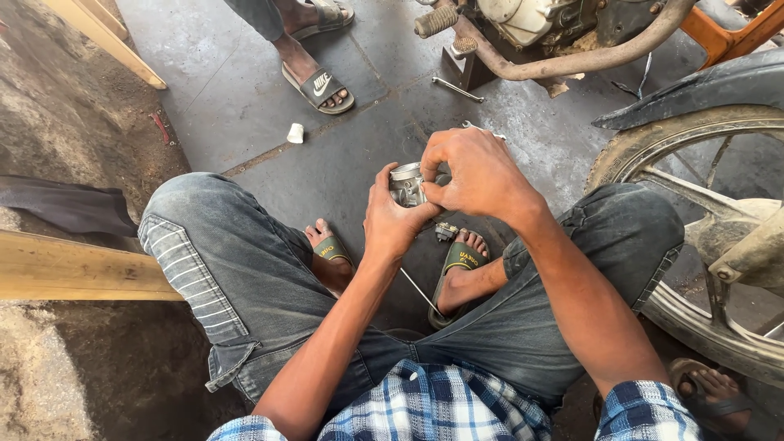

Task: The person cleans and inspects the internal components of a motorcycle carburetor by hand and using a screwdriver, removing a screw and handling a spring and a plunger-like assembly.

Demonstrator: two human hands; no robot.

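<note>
I see both hands meeting over the gap between the knees. My left hand (394, 219) cups a small grey metal engine part (407, 184) from below and the left, thumb up against its side. My right hand (474, 173) closes over the same part from the right and above, fingertips pinched at its top edge. So the part sits gripped between the two hands, held in the air above the floor, roughly mid-scene.

Just below it, near my right sandal (457, 261), a small metal fitting (445, 232) lies on the ground, and a thin rod (421, 291) slants between my feet.

The surface is a dark, smooth concrete floor (245, 90), stained, with a seam running across it. Farther out lie a small white cap (295, 133) and a spanner (457, 89). To the left the concrete gives way to bare dirt, with a wooden plank (73, 265) across it. On the right stands a dusty motorcycle wheel (702, 237); far right, the engine and rusty exhaust pipe (572, 59). Another person's sandalled foot (317, 82) stands at the far edge.
</note>
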